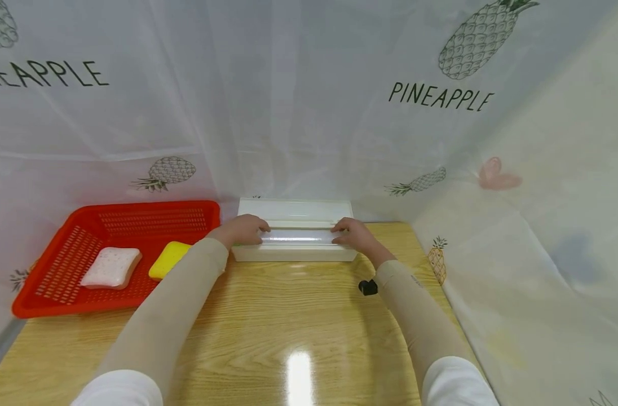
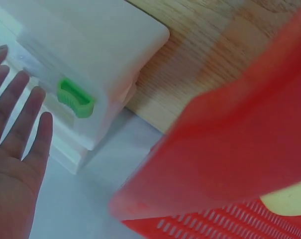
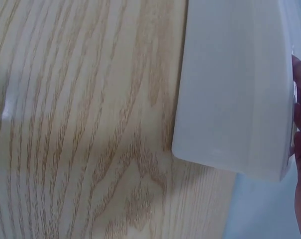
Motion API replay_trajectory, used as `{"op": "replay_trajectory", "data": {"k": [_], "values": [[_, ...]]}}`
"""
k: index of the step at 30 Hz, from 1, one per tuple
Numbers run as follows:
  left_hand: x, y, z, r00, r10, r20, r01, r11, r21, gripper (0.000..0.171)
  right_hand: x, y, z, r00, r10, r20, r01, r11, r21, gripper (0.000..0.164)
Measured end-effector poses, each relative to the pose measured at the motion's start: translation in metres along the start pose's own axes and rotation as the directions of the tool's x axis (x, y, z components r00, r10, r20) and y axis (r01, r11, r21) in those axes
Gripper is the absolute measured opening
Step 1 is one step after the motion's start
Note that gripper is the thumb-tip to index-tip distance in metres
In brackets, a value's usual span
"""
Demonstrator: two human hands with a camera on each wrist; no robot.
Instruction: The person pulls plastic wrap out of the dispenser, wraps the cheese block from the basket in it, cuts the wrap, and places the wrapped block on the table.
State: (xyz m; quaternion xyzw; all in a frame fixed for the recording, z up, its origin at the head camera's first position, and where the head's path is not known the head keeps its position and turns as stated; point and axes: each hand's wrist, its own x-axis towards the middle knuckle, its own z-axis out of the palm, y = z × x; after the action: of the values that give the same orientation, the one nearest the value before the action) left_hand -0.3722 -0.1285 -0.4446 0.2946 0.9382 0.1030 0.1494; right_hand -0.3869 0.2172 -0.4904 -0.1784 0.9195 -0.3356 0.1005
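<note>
A white plastic-wrap dispenser box (image 1: 296,255) lies at the table's back edge, its lid (image 1: 295,210) tipped up against the curtain. Inside sits a shiny clear roll of plastic wrap (image 1: 300,237). My left hand (image 1: 243,229) holds the roll's left end between thumb and fingers; in the left wrist view its other fingers are stretched out near a green catch (image 2: 76,98) on the box. At the opposite end my right hand (image 1: 358,235) grips the roll, its fingertips partly hidden behind the box wall in the right wrist view.
Left of the box stands a red basket (image 1: 146,207) holding a white sponge (image 1: 112,267) and a yellow sponge (image 1: 168,259). A small black object (image 1: 368,287) lies beside the right forearm. Printed curtains (image 1: 299,113) hang behind and to the right of the wooden table (image 1: 268,321).
</note>
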Motion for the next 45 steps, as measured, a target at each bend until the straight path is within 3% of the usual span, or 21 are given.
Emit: {"op": "replay_trajectory", "data": {"k": [10, 16, 22, 31, 39, 45], "values": [[0.007, -0.006, 0.005, 0.998, -0.053, -0.035, 0.051, 0.997, -0.052, 0.030, -0.002, 0.006, -0.003, 0.999, 0.000, -0.053, 0.002, 0.999, 0.034, 0.014], [0.008, -0.006, 0.004, 0.998, -0.054, -0.041, 0.052, 0.997, -0.056, 0.031, -0.005, 0.010, -0.007, 0.990, 0.093, -0.103, -0.076, 0.984, 0.160, 0.014], [0.007, -0.004, 0.002, 0.997, -0.062, -0.037, 0.060, 0.996, -0.068, 0.032, -0.006, 0.010, -0.006, 0.982, 0.139, -0.130, -0.101, 0.959, 0.264, 0.019], [0.007, -0.002, 0.002, 0.996, 0.032, -0.079, -0.033, 0.999, -0.009, 0.023, 0.001, 0.008, 0.000, 0.972, 0.127, -0.198, -0.049, 0.932, 0.358, 0.017], [0.018, -0.005, 0.008, 0.991, 0.123, -0.046, -0.125, 0.992, -0.032, 0.018, 0.004, 0.005, -0.003, 0.972, 0.131, -0.196, -0.054, 0.933, 0.356, 0.018], [0.024, -0.009, 0.010, 0.991, 0.129, -0.033, -0.131, 0.989, -0.065, 0.025, 0.003, 0.004, -0.003, 0.973, 0.131, -0.188, -0.055, 0.929, 0.365, 0.017]]}}
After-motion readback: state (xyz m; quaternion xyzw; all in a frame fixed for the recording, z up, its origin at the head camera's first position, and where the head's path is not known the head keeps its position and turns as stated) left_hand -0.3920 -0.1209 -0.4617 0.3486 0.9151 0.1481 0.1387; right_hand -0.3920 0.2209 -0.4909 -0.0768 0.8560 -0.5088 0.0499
